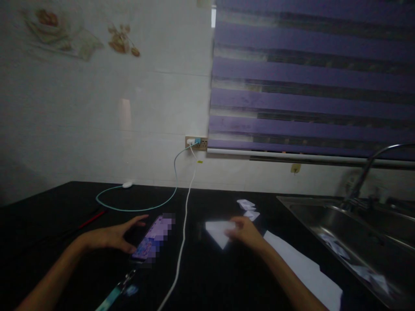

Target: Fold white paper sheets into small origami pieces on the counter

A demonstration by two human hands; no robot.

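Observation:
My right hand [245, 233] pinches the right corner of a white folded piece of paper [218, 230], a triangle pointing toward me over the black counter. Beside a lit phone [151, 240], my left hand [115, 236] has its thumb and fingers spread. The thumb tip meets or nearly meets the phone's lower left edge; I cannot tell which. A teal lanyard [112, 298] with a metal clip lies at the phone's near end. Behind my right hand lie small folded papers [246, 205], and white sheets [304, 272] lie beyond my right forearm.
A white cable [184, 233] crosses the black counter [207, 276] between my hands. A teal cable [136, 210] loops from the wall outlet [203, 144]. At right is a steel sink [311, 216] with a curved faucet [365, 172]. A red, thin object [92, 219] lies at left.

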